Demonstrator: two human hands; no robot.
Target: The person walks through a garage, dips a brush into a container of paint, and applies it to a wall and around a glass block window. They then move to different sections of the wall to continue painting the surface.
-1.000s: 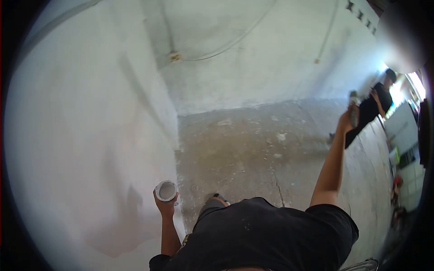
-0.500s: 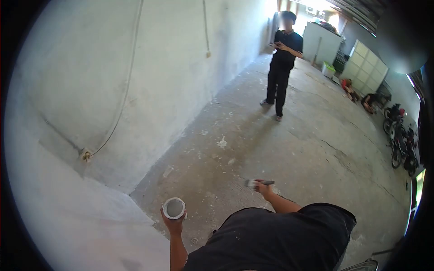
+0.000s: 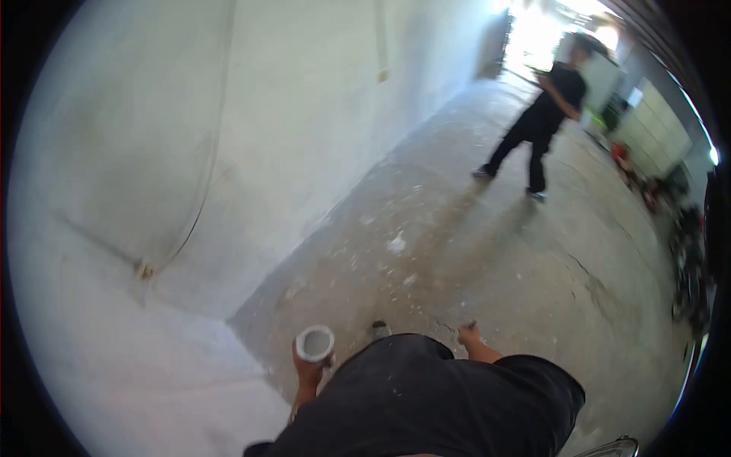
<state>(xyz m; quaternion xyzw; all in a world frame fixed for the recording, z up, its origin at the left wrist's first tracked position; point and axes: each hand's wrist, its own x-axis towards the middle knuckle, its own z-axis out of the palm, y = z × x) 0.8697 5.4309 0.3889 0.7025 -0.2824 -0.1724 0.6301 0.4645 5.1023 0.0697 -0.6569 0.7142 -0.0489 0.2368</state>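
Observation:
My left hand (image 3: 307, 371) is closed round a small white paint pot (image 3: 315, 328), held upright at the lower left in front of the wall corner. Its open top faces me, with greyish-white inside. My right hand (image 3: 468, 335) is low in front of my body, fingers closed on a paintbrush (image 3: 472, 324). Only a small dark bit of the brush shows, and it is blurred; the bristles cannot be made out.
A whitish wall (image 3: 304, 114) with a cable and a socket box (image 3: 145, 270) runs along the left. On the concrete floor (image 3: 457, 251) are white splashes and cracks. Another person (image 3: 550, 107) stands ahead. Motorbikes (image 3: 689, 266) are at the far right, blurred.
The view has swung, so the other person appears farther right and has turned. Both hands have come closer to my body, and the brush, plain before, is now mostly out of sight.

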